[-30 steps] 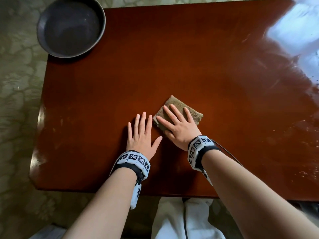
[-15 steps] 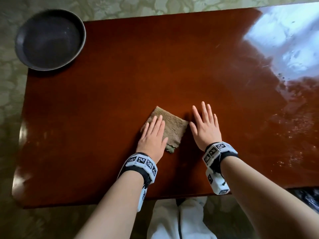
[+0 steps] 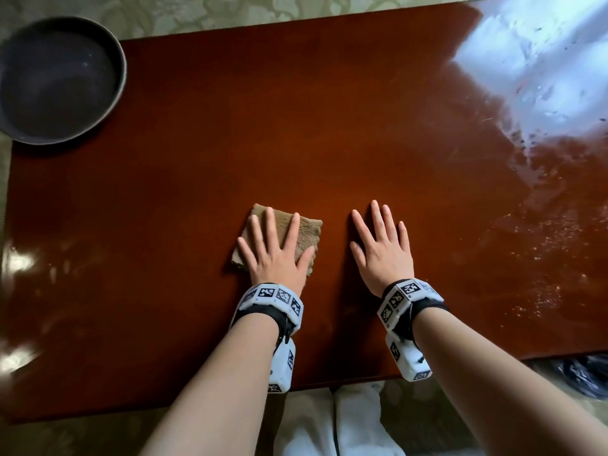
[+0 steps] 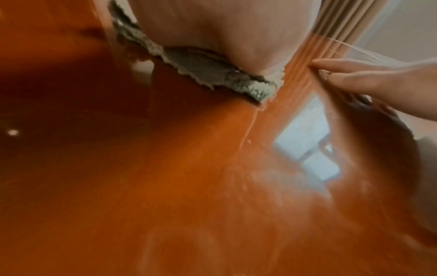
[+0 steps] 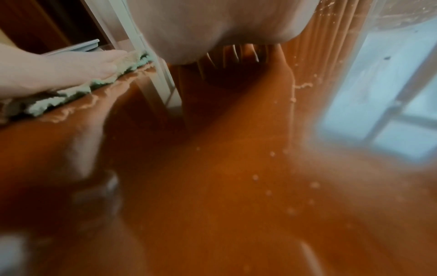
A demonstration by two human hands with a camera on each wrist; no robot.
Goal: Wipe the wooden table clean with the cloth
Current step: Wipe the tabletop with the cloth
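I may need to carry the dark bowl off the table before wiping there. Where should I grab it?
Probably pinch the bowl at its near right rim, coming from above: it sits upright at the table's far left corner, overhanging it, its thin rim exposed.

Both forearms are bare, no sleeves, and each wrist carries a white band (image 3: 270, 299) tiled with black-and-white square markers over a black strap, its twin (image 3: 405, 299) at centre right of the frame. A white box-shaped unit (image 3: 282, 366) with more markers hangs under the left wrist, and another (image 3: 409, 362) under the right. White cloth (image 3: 329, 426) at the bottom centre may be trousers, though it is hard to tell.
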